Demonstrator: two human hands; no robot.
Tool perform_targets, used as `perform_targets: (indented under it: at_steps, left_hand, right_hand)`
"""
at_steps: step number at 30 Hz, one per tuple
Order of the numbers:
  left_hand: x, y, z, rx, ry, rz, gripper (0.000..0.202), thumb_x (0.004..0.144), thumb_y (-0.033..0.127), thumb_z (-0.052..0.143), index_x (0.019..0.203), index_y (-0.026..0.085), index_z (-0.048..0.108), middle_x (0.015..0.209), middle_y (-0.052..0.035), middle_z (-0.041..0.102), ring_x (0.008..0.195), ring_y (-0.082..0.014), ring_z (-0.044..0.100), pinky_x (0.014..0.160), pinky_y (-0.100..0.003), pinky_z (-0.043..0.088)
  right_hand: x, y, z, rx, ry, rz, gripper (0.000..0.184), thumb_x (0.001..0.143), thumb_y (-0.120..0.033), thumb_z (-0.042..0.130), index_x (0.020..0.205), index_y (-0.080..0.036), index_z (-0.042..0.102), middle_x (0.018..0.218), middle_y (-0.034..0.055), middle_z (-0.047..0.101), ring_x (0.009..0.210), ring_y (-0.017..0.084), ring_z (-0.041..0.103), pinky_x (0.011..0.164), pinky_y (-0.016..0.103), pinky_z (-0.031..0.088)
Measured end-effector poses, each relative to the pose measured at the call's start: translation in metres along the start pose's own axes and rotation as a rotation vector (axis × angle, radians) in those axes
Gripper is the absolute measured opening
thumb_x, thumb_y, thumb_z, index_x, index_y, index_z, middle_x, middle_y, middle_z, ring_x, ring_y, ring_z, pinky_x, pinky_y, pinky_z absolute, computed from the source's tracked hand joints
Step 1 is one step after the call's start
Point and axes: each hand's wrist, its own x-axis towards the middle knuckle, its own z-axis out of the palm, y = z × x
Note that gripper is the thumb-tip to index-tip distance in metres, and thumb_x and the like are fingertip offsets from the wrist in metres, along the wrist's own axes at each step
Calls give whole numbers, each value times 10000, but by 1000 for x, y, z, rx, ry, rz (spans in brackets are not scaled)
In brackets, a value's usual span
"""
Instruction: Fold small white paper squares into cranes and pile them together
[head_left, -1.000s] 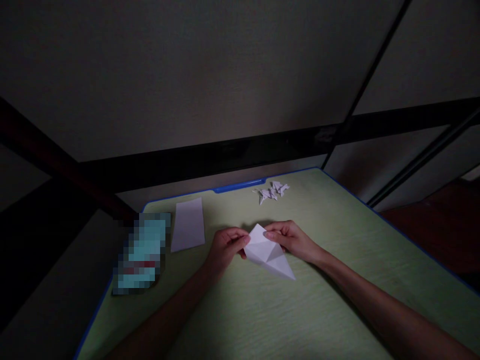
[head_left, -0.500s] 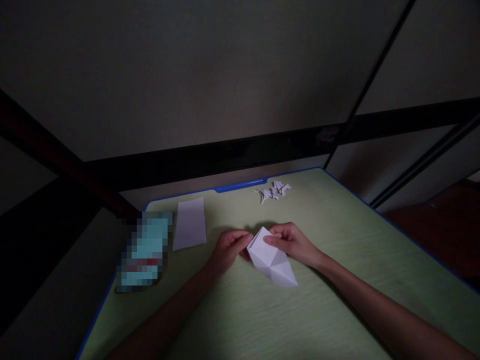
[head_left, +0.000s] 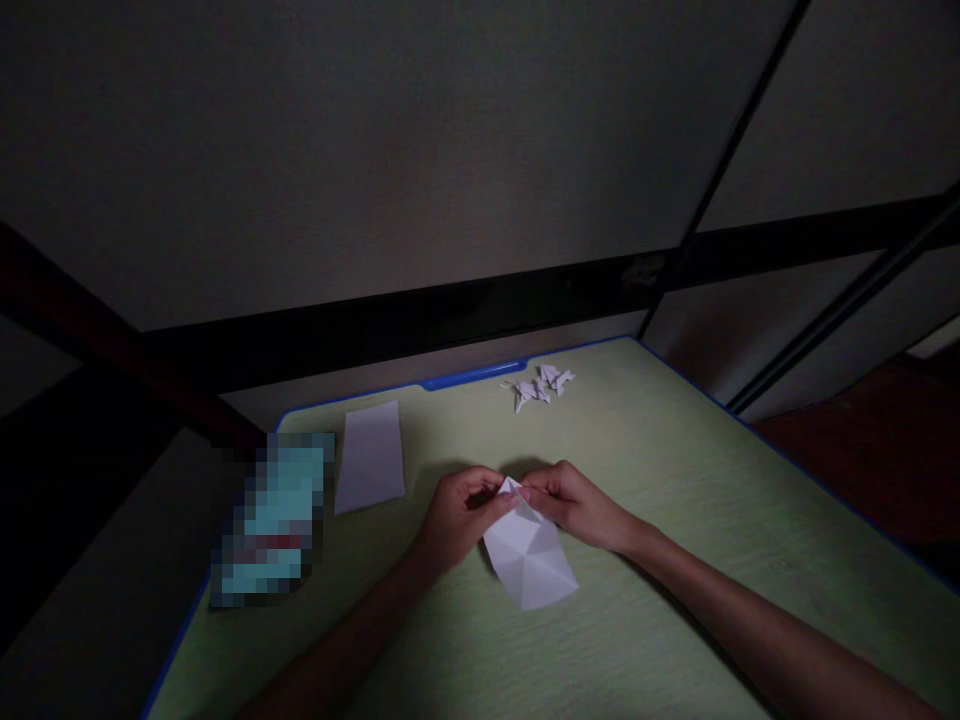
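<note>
A creased sheet of white paper (head_left: 529,560) is held between my two hands above the green table, its far end folded to a point. My left hand (head_left: 463,515) pinches the paper's left side close to that tip, thumb on top. From the other side, my right hand (head_left: 574,503) grips it with thumb and fingers near the same tip. The fingers underneath are partly hidden. Crease lines cross in the middle of the sheet, and its near corner hangs toward me.
Small folded paper figures (head_left: 541,388) lie at the far side of the table (head_left: 675,620). A stack of white paper (head_left: 371,455) sits at the left, beside a blurred teal item (head_left: 281,510). A panelled wall (head_left: 450,150) rises behind the blue table edge.
Both thumbs have come together near the paper's tip. The sheet has turned and spread wider at its near end. The view has shifted slightly.
</note>
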Motion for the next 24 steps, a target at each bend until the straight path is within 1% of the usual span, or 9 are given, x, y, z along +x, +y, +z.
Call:
perform_targets:
  at_steps: [2,5,7,10,13,15,18,24]
  left_hand:
    - [1,-2,0,18,28,3,110,554,208,632,583,121,572,554,-13,592,534,-118,534,505,-200,400]
    - [1,-4,1,31,34,7,104,557,204,626,570,124,560,551,-7,582,530,-114,529,499,-198,393]
    - [1,-3,1,36,41,7,98,558,189,618,556,124,546,534,0,565,515,-107,516,484,-192,379]
    - [2,-3,0,22,49,12,98,566,171,603,547,126,518,511,17,533,490,-91,489,467,-183,360]
    - [2,-2,-2,-13,42,11,116,585,192,593,547,128,504,491,32,506,463,-77,462,445,-174,338]
    - [1,-2,-2,-28,35,-6,131,598,221,587,547,123,515,471,36,493,439,-70,442,422,-170,318]
    - [1,-1,-3,-24,25,-37,158,608,258,579,563,108,556,461,26,505,423,-70,431,404,-171,301]
    - [2,-3,-3,4,28,-41,163,592,253,586,533,102,570,447,22,507,418,-68,421,399,-169,289]
  right_hand:
    - [0,-3,0,-6,-18,3,365,768,-425,392,547,-138,435,495,-46,319,437,56,275,395,188,202]
    - [-1,-7,0,-24,-10,-1,368,779,-406,380,521,-145,415,487,-50,297,438,58,270,401,193,200]
    - [-1,-9,1,-34,-7,-4,343,766,-386,415,524,-143,415,490,-54,289,443,56,264,400,191,193]
    - [-1,-8,3,-46,2,-3,275,739,-347,478,574,-131,439,512,-52,319,457,53,275,402,184,201]
    - [0,-4,4,-63,25,-10,295,749,-337,469,544,-134,408,505,-57,294,453,47,253,398,182,192]
    - [1,-2,3,-57,26,-11,317,754,-341,460,521,-140,381,499,-61,272,448,44,242,394,181,184]
    - [0,-1,2,-40,27,0,312,754,-346,455,528,-144,380,498,-60,281,443,44,247,389,179,186]
    - [0,-4,5,-86,48,-10,330,752,-361,452,515,-149,363,493,-63,264,435,44,236,385,182,172]
